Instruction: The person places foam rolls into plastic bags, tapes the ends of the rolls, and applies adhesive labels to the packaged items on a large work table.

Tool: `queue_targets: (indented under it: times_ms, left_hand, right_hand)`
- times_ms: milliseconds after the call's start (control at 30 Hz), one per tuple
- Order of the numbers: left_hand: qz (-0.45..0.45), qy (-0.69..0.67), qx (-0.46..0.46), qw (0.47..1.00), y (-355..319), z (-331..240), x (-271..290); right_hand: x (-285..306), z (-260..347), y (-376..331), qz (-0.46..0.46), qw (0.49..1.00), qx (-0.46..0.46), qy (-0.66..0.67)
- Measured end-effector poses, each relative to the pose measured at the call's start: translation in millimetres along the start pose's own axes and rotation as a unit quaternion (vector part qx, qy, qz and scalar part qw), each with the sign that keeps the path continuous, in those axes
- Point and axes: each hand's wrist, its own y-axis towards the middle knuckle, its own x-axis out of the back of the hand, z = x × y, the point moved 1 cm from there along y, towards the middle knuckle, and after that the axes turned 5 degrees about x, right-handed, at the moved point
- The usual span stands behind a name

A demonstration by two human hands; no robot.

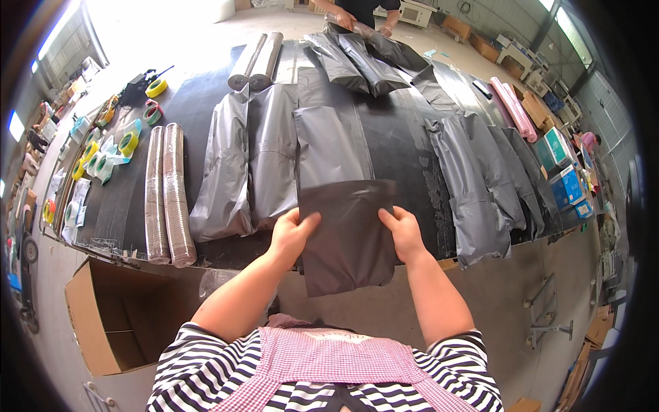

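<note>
One grey bag [348, 237] is grasped between left hand [291, 235] and right hand [405, 232], each pinching a side edge, apparently to keep it spread; it reaches past the near edge of the table [403, 154], while wrapped rolls [174, 199] lie left, likely for easy reach

Cartons [88, 323] and tape rolls [156, 88] mark a workshop.

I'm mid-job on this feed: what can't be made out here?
Head view:
- Inside of the held grey plastic bag: hidden by its opaque film.
- How the left hand and right hand grip its far side: hidden behind it.
- Head of the co-worker: cut off by the upper edge.
- Cardboard box, lower right corner: hidden by the striped left sleeve.
</note>
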Motion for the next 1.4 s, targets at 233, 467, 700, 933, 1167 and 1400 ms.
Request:
queue_targets:
  times_ms: [233, 467, 700, 933, 1167, 1400]
  left_hand:
    - [-0.186, 0.529, -0.158, 0.813, 30, 27, 6]
    - [-0.142, 0.624, -0.291, 0.711, 10, 6, -12]
    - [0.06, 0.585, -0.132, 0.798, 25, 15, -10]
    - [-0.2, 0.533, -0.307, 0.763, -58, -65, 141]
    - [-0.324, 0.625, 0.18, 0.686, -28, -89, 264]
    - [-0.278, 0.24, -0.077, 0.927, -40, -92, 329]
  right_hand:
    - [5, -52, 52, -0.094, 0.941, -0.022, -0.326]
    - [-57, -6, 45, -0.085, 0.736, 0.177, -0.647]
    - [-102, -1, 79, -0.053, 0.716, -0.08, -0.691]
    - [-51, -12, 87, 0.023, 0.962, 0.099, -0.255]
    - [-279, 30, 101, 0.115, 0.983, -0.103, 0.104]
    - [-427, -63, 212, 0.132, 0.977, 0.102, -0.131]
